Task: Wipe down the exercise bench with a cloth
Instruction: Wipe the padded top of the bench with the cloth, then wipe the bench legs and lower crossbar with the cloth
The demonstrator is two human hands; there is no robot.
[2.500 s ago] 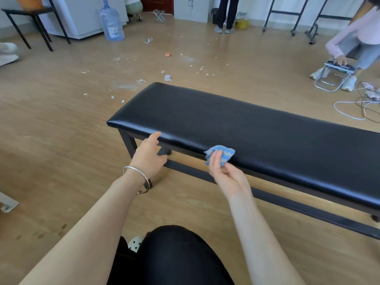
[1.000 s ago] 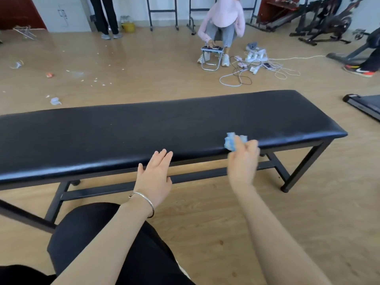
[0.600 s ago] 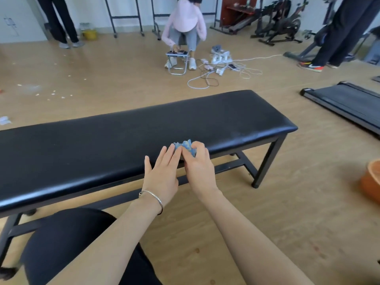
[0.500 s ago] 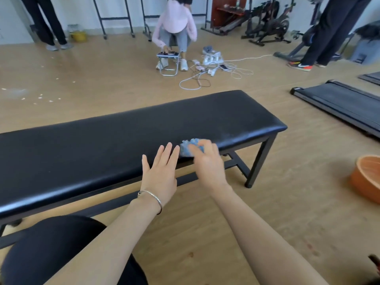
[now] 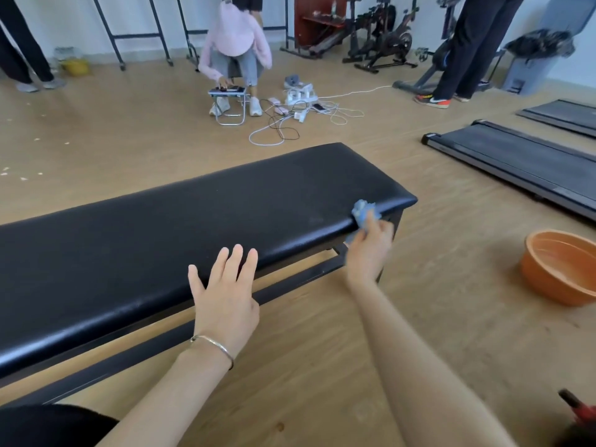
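The black padded bench [image 5: 200,227] ran diagonally across the wooden floor [image 5: 322,366]. The right hand [image 5: 369,250] gripped a bunched blue cloth [image 5: 364,214] and pressed it against the bench's near edge, close to the right-end corner. The hand was motion-blurred, so the exact finger grip could not be determined. The left hand [image 5: 225,295] lay flat and empty, fingers spread, over the near edge toward mid-length, well apart from the cloth.
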